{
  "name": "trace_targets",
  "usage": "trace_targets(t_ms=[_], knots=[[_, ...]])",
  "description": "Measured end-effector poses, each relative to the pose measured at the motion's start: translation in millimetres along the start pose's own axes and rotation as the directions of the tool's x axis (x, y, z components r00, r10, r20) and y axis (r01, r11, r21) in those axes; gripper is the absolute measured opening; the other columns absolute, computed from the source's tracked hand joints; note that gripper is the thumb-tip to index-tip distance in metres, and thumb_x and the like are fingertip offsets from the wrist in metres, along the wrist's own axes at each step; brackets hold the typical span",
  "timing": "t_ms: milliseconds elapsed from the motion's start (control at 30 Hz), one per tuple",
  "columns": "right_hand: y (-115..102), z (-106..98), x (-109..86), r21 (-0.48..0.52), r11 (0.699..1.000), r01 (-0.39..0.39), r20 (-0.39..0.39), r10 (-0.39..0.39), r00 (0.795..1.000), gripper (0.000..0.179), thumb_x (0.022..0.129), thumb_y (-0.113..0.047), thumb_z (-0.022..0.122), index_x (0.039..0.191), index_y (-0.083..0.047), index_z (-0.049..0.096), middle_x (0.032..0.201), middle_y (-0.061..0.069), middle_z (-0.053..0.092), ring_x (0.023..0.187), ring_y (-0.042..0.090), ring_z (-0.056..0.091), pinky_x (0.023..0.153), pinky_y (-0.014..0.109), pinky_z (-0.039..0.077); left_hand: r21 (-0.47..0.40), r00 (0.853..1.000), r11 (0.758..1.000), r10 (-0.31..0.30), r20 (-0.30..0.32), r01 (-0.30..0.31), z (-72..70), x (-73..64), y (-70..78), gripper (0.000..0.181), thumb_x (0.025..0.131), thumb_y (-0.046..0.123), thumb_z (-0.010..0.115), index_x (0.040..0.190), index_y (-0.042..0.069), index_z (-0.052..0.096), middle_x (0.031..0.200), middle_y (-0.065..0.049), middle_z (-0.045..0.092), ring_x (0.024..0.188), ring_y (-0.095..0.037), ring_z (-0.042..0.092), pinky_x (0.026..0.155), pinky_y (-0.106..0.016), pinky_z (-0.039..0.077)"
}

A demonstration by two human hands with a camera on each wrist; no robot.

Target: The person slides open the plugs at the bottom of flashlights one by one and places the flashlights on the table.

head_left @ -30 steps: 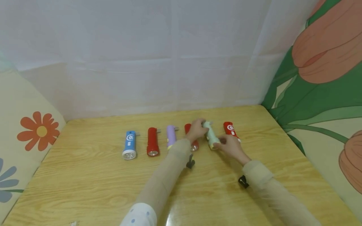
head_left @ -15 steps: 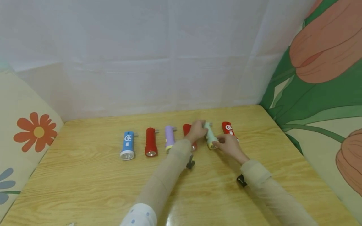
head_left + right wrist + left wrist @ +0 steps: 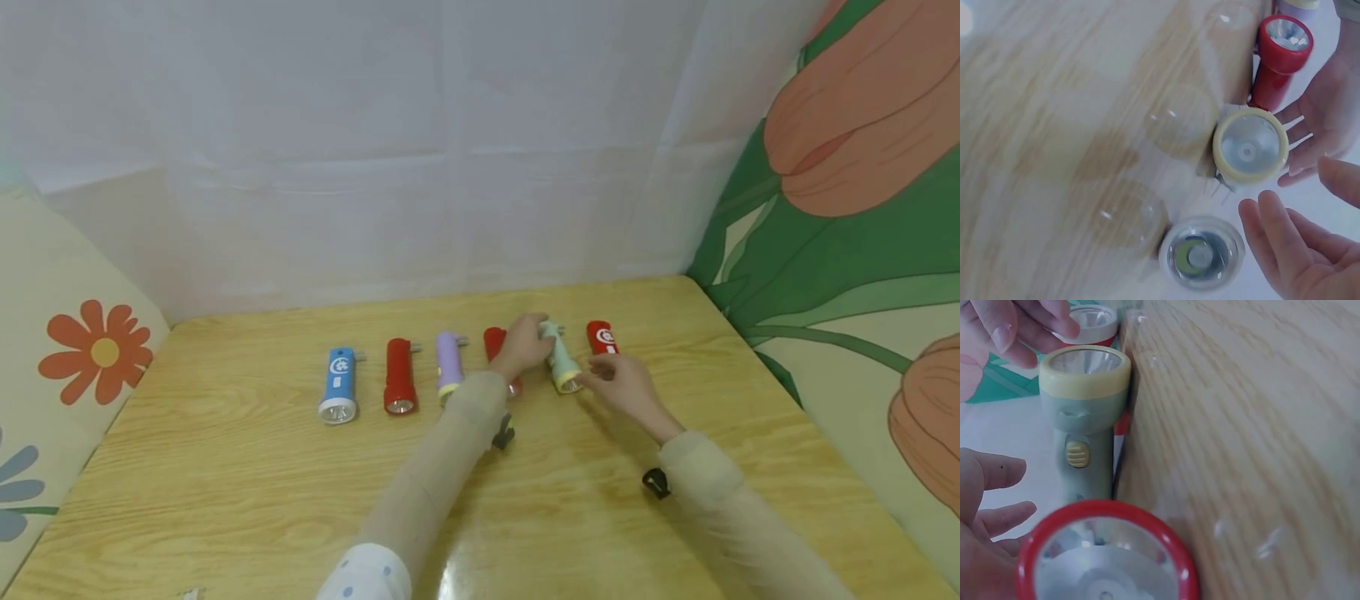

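A mint-green flashlight (image 3: 561,360) with a yellow rim lies on the table, its lens toward me. My left hand (image 3: 525,343) is at its tail end, fingers loosely bent; in the left wrist view a gap shows between those fingers and the body. Near the lens end hovers my right hand (image 3: 624,385), with spread fingers that stand apart from the flashlight in the right wrist view. A red flashlight (image 3: 494,340) lies partly hidden under my left arm. Behind my right hand is another red flashlight (image 3: 602,336) with a white logo; its white-rimmed lens (image 3: 1094,324) shows in the left wrist view.
Further left in the row lie a purple flashlight (image 3: 448,358), a plain red flashlight (image 3: 400,375) and a blue flashlight (image 3: 340,383). Metal prongs stick out from several of them. The wooden table (image 3: 247,483) ends at a white cloth (image 3: 315,233) behind.
My right hand has let go of the green flashlight's lens end and shifted slightly right. The left hand stays about where it was, at the tail.
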State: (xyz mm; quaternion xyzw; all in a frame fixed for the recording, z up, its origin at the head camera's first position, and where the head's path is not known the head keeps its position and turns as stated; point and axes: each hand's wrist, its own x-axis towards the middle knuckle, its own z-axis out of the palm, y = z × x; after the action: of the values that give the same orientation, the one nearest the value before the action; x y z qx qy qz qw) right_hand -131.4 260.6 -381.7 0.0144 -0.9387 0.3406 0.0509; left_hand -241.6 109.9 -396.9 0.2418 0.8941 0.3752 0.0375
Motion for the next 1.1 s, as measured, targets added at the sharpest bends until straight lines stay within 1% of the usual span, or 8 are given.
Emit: trace_targets(t_ms=[133, 233, 400, 500, 667, 767, 900, 1100], knots=[[2.5, -9.8, -5.9, -0.011, 1.000, 0.001, -0.026, -0.002, 1.000, 0.039, 0.084, -0.019, 0.065, 0.108, 0.012, 0.058, 0.098, 0.024, 0.063, 0.087, 0.035, 0.061, 0.074, 0.044, 0.050, 0.023, 1.000, 1.000, 0.017, 0.001, -0.017, -2.4, 0.0, 6.3, 0.043, 0.087, 0.016, 0.059, 0.126, 0.000, 0.050, 0.123, -0.016, 0.054, 0.114, -0.026, 0.048, 0.098, -0.034, 0.037], [5.7, -15.8, -8.7, -0.016, 1.000, 0.014, -0.053, -0.015, 0.999, 0.034, 0.083, -0.016, 0.066, 0.104, 0.011, 0.060, 0.092, 0.022, 0.065, 0.082, 0.032, 0.062, 0.070, 0.042, 0.051, 0.000, 1.000, 1.000, 0.017, 0.004, -0.017, -3.4, 0.6, 10.5, 0.043, 0.088, 0.017, 0.059, 0.127, 0.002, 0.050, 0.125, -0.014, 0.053, 0.115, -0.025, 0.048, 0.098, -0.034, 0.037], [9.1, -23.4, -13.4, -0.008, 1.000, 0.006, -0.079, -0.006, 0.997, 0.032, 0.083, -0.013, 0.066, 0.103, 0.011, 0.061, 0.090, 0.021, 0.065, 0.080, 0.031, 0.062, 0.067, 0.039, 0.051, -0.020, 0.998, 0.998, 0.060, 0.014, -0.060, -3.7, 2.8, 15.2, 0.041, 0.088, 0.015, 0.057, 0.126, 0.002, 0.050, 0.125, -0.013, 0.053, 0.117, -0.024, 0.047, 0.099, -0.032, 0.037], [10.2, -25.9, -15.6, -0.011, 1.000, -0.003, -0.094, 0.002, 0.996, 0.032, 0.083, -0.012, 0.066, 0.104, 0.011, 0.060, 0.091, 0.023, 0.065, 0.080, 0.032, 0.062, 0.066, 0.038, 0.051, -0.026, 0.996, 0.996, 0.090, 0.020, -0.090, -3.0, 4.1, 17.7, 0.040, 0.088, 0.014, 0.056, 0.126, 0.000, 0.050, 0.122, -0.014, 0.055, 0.113, -0.025, 0.050, 0.097, -0.033, 0.039], [11.1, -27.2, -16.4, -0.013, 1.000, 0.000, -0.117, -0.001, 0.993, 0.031, 0.081, -0.011, 0.067, 0.102, 0.012, 0.061, 0.089, 0.023, 0.065, 0.077, 0.031, 0.062, 0.063, 0.035, 0.050, -0.005, 0.993, 0.994, 0.113, 0.026, -0.113, 1.9, 7.2, 20.3, 0.038, 0.089, 0.015, 0.057, 0.124, 0.001, 0.052, 0.115, -0.013, 0.058, 0.103, -0.022, 0.054, 0.088, -0.030, 0.044], [11.4, -27.9, -16.6, -0.011, 1.000, -0.013, -0.112, 0.012, 0.994, 0.033, 0.082, -0.012, 0.067, 0.102, 0.013, 0.061, 0.087, 0.022, 0.064, 0.077, 0.032, 0.061, 0.063, 0.036, 0.050, -0.020, 0.994, 0.995, 0.103, 0.037, -0.103, 5.4, 8.1, 23.2, 0.037, 0.089, 0.015, 0.057, 0.123, 0.000, 0.053, 0.115, -0.014, 0.058, 0.103, -0.022, 0.054, 0.086, -0.030, 0.045], [13.5, -27.1, -15.9, -0.009, 0.999, -0.045, -0.089, 0.044, 0.995, 0.038, 0.083, -0.017, 0.067, 0.105, 0.013, 0.059, 0.088, 0.022, 0.064, 0.079, 0.033, 0.061, 0.064, 0.038, 0.051, -0.054, 0.996, 0.997, 0.060, 0.065, -0.057, 8.0, 8.2, 27.6, 0.038, 0.089, 0.015, 0.058, 0.123, 0.001, 0.053, 0.119, -0.013, 0.056, 0.106, -0.023, 0.052, 0.087, -0.031, 0.045], [18.8, -23.9, -13.2, 0.002, 0.996, -0.084, -0.051, 0.084, 0.995, 0.043, 0.084, -0.019, 0.066, 0.108, 0.015, 0.056, 0.090, 0.023, 0.063, 0.081, 0.033, 0.060, 0.062, 0.035, 0.051, -0.004, 0.995, 0.999, 0.051, 0.091, -0.051, 10.9, 11.5, 30.0, 0.039, 0.088, 0.017, 0.058, 0.124, 0.002, 0.052, 0.119, -0.013, 0.055, 0.109, -0.023, 0.051, 0.090, -0.030, 0.043]])
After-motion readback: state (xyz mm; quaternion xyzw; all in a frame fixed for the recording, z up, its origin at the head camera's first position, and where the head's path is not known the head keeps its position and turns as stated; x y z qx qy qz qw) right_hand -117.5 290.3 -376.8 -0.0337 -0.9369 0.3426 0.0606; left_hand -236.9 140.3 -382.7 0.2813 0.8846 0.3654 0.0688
